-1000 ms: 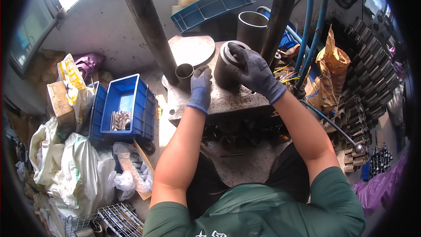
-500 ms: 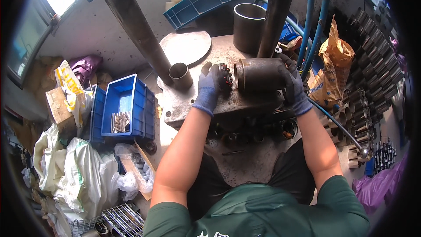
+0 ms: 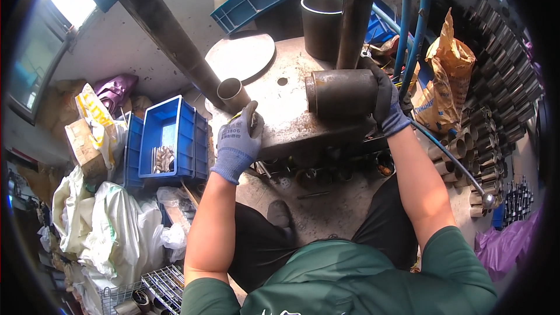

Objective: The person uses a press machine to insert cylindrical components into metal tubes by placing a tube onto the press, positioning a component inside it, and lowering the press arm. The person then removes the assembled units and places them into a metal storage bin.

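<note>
A large dark metal cylinder (image 3: 344, 94) lies on its side on the worn metal table (image 3: 280, 122), its stepped collar pointing left. My right hand (image 3: 389, 100), in a blue and dark glove, grips its right end. My left hand (image 3: 240, 134), gloved too, is at the table's front left edge with its fingers curled; whatever they hold is hidden. Just beyond it stands a short open metal tube (image 3: 233, 94), beside a thick steel post (image 3: 181, 46).
A round plate (image 3: 242, 57) and a wide upright tube (image 3: 321, 29) stand on the table's far side. A second post (image 3: 353, 17) rises behind the cylinder. Blue bins (image 3: 181, 140) with metal parts are at left, stacked tubes (image 3: 496, 70) at right. Blue hoses (image 3: 405, 23) hang at right.
My left hand has moved left and nearer, away from the cylinder's collar. The dark ring-like part with red spots beside it is out of sight. My right hand stays on the cylinder.
</note>
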Tool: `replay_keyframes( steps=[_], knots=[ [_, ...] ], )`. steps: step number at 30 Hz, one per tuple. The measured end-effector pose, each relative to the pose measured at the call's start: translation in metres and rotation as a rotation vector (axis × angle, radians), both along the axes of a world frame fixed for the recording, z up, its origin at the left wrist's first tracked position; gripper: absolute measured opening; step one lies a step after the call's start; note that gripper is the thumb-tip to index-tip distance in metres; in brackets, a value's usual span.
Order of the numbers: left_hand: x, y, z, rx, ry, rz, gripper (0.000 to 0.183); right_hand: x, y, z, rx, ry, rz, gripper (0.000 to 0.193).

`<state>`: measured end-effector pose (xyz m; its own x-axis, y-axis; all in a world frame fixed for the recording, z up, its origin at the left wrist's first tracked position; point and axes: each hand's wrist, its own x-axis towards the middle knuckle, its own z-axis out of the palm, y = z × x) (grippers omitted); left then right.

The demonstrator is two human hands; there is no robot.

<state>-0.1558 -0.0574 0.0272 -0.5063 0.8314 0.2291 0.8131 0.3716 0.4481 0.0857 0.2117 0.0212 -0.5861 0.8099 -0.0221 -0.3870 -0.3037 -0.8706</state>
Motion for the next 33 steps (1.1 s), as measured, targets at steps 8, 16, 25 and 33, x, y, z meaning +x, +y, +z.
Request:
replay_keyframes(
  steps=[8,16,25,33],
  knots=[
    [0.023,0.007,0.009,0.23,0.29,0.078,0.05,-0.049,-0.033,-0.038,-0.091,0.123,-0.186,0.052],
    [0.104,0.11,-0.004,0.587,0.117,-0.268,0.057,-0.048,-0.03,-0.054,-0.032,0.276,0.121,0.032],
    [0.12,0.138,-0.007,0.636,0.156,-0.154,0.049,0.068,0.004,-0.046,-0.253,-0.138,-0.302,0.04],
    [0.128,0.149,-0.009,0.62,0.231,-0.123,0.056,0.09,0.01,-0.047,0.073,-0.3,-0.435,0.029]
  ],
)
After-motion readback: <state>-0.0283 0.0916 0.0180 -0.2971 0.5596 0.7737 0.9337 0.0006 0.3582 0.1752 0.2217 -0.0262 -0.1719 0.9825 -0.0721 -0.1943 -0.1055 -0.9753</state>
